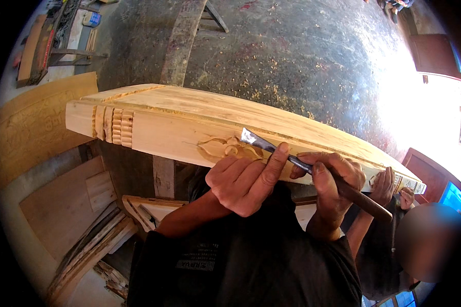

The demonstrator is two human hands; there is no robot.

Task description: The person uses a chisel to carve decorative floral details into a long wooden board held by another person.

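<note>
A long pale wooden beam (173, 115) lies across the view, with carved ridges (119, 127) near its left end and a carved leaf pattern (215, 146) in the middle. My left hand (244, 181) is closed at the chisel's metal shank, one finger lying against it, the others curled beside the carving. My right hand (336, 187) grips the chisel (366, 201) where handle meets shank; its blade points up-left over the pattern, tilted. What the tips of my left fingers touch underneath is hidden.
A co-worker (379, 256) at the right has hands (384, 187) on the beam's right end. Boards (95, 240) lean at lower left; a bench with planks (43, 51) stands upper left. A wooden trestle (212, 18) stands on the chip-strewn floor (271, 61) beyond the beam.
</note>
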